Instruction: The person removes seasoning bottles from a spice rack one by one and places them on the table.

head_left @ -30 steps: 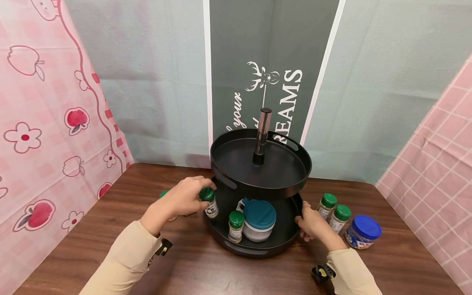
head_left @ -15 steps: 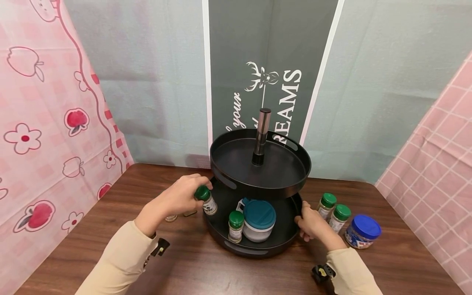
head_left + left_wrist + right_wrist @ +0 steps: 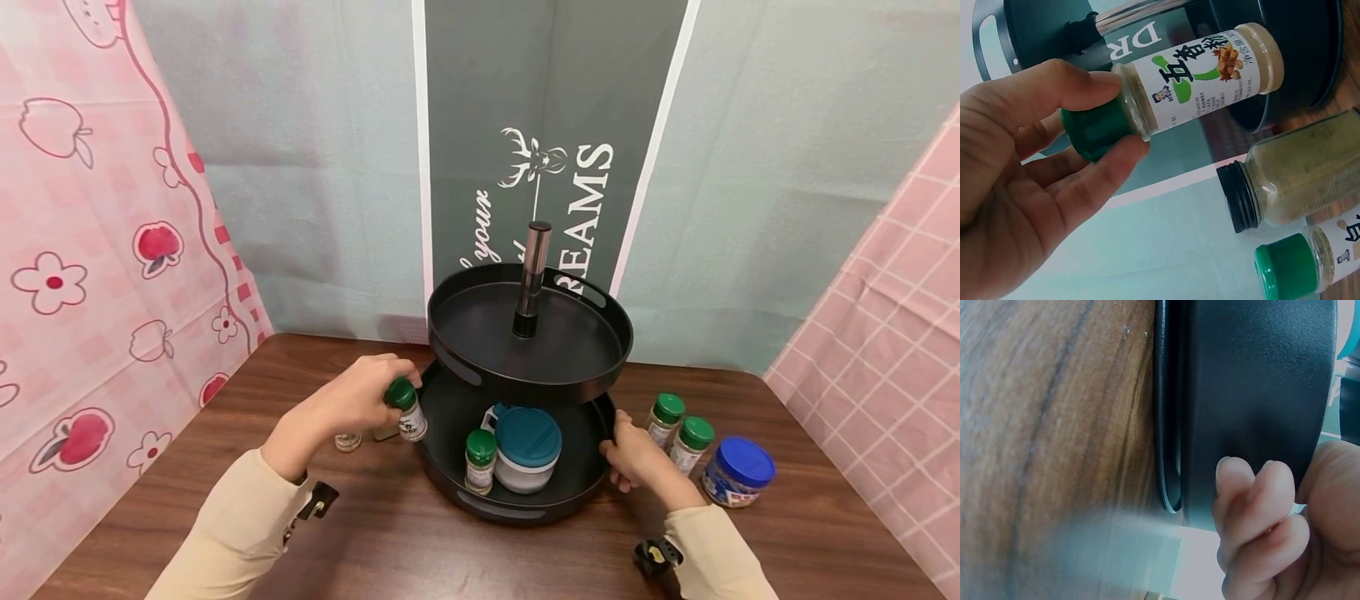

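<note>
My left hand (image 3: 348, 404) pinches a spice jar (image 3: 1204, 78) by its green cap between thumb and fingers. This jar has a white label and tan powder, and it leans at the left edge of the two-tier black turntable stand's lower tray (image 3: 517, 515). On the opposite side my right hand (image 3: 639, 454) grips that tray's rim, thumb over the edge and fingers curled against the outer wall (image 3: 1254, 381). Inside the tray stand another green-capped jar (image 3: 480, 471) and a white container with a teal lid (image 3: 529, 437).
Above is the upper tray (image 3: 487, 308) with a metal post (image 3: 534, 267). A dark-capped glass jar (image 3: 1304, 172) and a green-capped jar (image 3: 1291, 265) stand at left. Two green-capped jars (image 3: 666, 417) and a blue-lidded tub (image 3: 738, 475) stand at right.
My left hand has drawn the spice jar leftward, from inside the lower tray's left side to its outer edge. My right hand stays at the rim, and the tray has not turned.
</note>
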Demonstrator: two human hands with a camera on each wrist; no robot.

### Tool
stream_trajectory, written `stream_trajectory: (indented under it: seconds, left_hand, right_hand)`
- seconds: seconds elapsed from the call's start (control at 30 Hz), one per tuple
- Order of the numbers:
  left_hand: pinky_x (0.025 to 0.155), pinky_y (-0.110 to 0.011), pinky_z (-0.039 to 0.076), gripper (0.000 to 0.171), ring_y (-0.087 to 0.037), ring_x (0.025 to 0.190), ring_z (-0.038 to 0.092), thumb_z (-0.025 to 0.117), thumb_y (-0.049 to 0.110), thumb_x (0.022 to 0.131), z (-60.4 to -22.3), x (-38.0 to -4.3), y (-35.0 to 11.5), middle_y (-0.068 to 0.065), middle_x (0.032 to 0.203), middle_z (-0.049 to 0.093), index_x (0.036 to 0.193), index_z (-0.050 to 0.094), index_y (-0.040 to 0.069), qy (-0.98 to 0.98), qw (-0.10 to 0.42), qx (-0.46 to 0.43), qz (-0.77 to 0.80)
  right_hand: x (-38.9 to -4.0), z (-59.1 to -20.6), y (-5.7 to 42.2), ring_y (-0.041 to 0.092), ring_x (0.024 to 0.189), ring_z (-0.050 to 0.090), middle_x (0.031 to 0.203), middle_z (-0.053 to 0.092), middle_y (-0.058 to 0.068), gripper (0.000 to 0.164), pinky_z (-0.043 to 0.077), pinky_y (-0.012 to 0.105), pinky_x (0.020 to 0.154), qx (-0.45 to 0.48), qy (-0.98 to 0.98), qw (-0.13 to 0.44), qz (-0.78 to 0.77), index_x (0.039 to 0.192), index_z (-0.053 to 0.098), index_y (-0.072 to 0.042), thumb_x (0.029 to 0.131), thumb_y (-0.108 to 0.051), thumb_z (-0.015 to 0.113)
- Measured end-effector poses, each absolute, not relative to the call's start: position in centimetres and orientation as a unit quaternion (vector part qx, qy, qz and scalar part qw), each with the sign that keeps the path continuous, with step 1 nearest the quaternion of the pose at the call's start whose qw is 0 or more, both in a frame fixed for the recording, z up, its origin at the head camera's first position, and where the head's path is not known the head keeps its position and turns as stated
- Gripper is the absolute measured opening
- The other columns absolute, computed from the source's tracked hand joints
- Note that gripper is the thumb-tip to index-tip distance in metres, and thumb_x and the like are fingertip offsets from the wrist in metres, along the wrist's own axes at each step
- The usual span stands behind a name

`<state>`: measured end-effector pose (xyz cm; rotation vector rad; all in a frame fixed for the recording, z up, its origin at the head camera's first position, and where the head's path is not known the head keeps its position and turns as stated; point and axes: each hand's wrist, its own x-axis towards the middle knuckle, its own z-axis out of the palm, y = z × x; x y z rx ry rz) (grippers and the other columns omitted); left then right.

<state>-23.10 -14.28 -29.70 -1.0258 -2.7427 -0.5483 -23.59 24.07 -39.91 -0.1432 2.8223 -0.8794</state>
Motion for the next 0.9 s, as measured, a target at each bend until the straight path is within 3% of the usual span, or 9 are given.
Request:
stream_trajectory:
  seconds: [0.43, 0.9]
  left_hand:
    - [0.061, -0.031, 0.047, 0.032, -0.015, 0.074, 0.05, 0.069, 0.0, 0.058, -29.8, -23.1, -15.2, 0.0, 0.083, 0.059, 0.088, 0.062, 0.01, -0.921, 0.078, -0.337, -0.182]
    - [0.057, -0.027, 0.047, 0.035, -0.014, 0.071, 0.051, 0.073, 0.001, 0.059, -30.2, -23.0, -15.6, -0.001, 0.083, 0.059, 0.091, 0.062, 0.01, -0.934, 0.016, -0.311, -0.175]
  right_hand:
    - [-23.6, -40.0, 24.1, 0.019, 0.039, 0.052, 0.05, 0.055, 0.006, 0.067, 0.044, 0.03, 0.038, -0.049, 0.949, 0.087, -0.299, 0.135, 0.001, 0.018, 0.09, -0.007, 0.044]
    - [-23.4, -39.8, 24.0, 0.02, 0.039, 0.052, 0.051, 0.054, 0.007, 0.066, 0.044, 0.031, 0.039, -0.047, 0.949, 0.091, -0.298, 0.136, 0.001, 0.017, 0.091, -0.007, 0.043]
